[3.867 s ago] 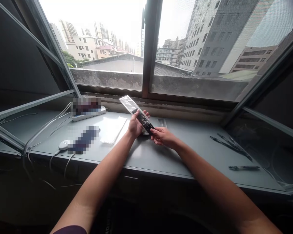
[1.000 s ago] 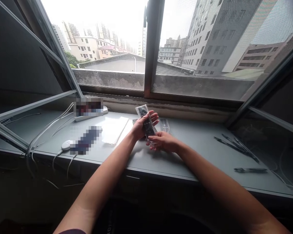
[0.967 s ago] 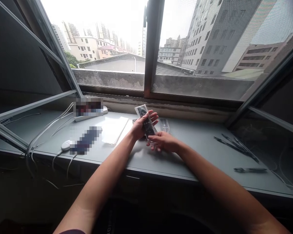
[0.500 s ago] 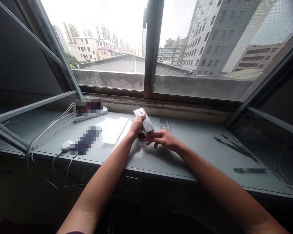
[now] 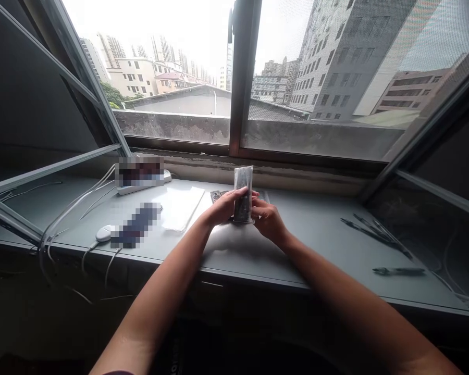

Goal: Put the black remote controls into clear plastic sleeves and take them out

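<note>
A dark, flat item in a clear plastic sleeve (image 5: 243, 200) stands nearly upright above the desk. My left hand (image 5: 223, 207) grips its left side, with the thumb across its front. My right hand (image 5: 269, 219) is at its right edge with curled fingers; whether they pinch the sleeve is hard to see. Behind my left hand, a dark patterned item (image 5: 216, 196) lies on the desk, partly hidden. Another clear packet (image 5: 264, 196) lies behind my right hand.
White sheets (image 5: 182, 208) lie left of my hands on the grey desk (image 5: 324, 234). Further left are a white round device (image 5: 103, 233), cables, a blurred-out item and a power strip (image 5: 144, 185). Several dark pens (image 5: 375, 233) lie right. Metal frames flank the desk.
The sleeved item has turned from tilted to nearly upright and shifted slightly right. My right hand has moved from beneath its lower end to its right edge. The dark patterned item now shows.
</note>
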`<action>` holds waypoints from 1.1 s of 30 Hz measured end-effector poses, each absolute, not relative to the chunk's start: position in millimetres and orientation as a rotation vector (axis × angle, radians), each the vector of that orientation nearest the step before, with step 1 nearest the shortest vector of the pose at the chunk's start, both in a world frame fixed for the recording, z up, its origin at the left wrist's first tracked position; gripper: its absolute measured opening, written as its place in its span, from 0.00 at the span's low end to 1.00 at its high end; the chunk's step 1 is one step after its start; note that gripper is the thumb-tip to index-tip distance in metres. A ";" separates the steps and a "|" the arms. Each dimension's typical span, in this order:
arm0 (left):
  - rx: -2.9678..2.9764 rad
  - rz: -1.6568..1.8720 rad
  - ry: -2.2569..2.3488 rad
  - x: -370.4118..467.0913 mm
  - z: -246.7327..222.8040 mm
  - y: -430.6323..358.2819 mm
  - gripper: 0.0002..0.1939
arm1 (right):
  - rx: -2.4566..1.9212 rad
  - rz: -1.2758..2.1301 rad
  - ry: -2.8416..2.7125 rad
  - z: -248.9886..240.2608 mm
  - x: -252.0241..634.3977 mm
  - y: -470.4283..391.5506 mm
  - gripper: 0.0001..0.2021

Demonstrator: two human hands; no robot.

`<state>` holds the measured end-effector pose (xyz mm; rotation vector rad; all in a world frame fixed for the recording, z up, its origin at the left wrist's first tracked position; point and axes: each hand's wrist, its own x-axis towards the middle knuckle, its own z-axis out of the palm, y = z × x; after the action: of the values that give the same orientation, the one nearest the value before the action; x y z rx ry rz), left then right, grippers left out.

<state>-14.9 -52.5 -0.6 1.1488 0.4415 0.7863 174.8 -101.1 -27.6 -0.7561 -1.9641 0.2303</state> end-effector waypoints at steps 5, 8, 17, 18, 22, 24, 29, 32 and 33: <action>1.139 0.628 0.282 -19.9 0.6 -55.7 0.31 | -0.818 0.039 -1.840 -27.9 180.2 -97.2 0.11; 1.135 0.612 0.284 -20.4 -1.4 -56.4 0.30 | -0.874 0.025 -1.793 -24.2 183.7 -98.5 0.10; 1.091 0.723 0.363 -18.3 -7.8 -48.4 0.27 | -1.078 0.242 -1.541 -22.2 182.3 -96.7 0.15; 1.074 0.759 0.368 -18.3 -7.5 -47.3 0.27 | -1.083 0.306 -1.500 -22.5 181.1 -96.8 0.16; 1.025 0.919 0.392 -16.7 -7.0 -44.0 0.27 | -1.090 0.590 -1.437 -21.2 176.7 -100.0 0.26; 1.021 0.994 0.387 -15.2 -7.8 -42.8 0.27 | -1.114 0.756 -1.462 -19.8 175.0 -102.5 0.32; 1.068 1.065 0.376 -12.7 -10.3 -43.1 0.27 | -1.141 0.949 -1.495 -21.4 172.5 -104.7 0.41; 1.113 1.032 0.412 -11.9 -9.5 -43.4 0.27 | -1.082 1.002 -1.479 -25.5 173.0 -99.6 0.44; 1.117 1.023 0.440 -11.8 -9.0 -42.6 0.26 | -1.074 1.033 -1.453 -26.6 174.3 -96.7 0.45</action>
<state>-11.8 -42.6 -9.0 1.1172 0.4397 1.0230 174.3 -96.7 -26.6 -1.0739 -1.4526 1.0333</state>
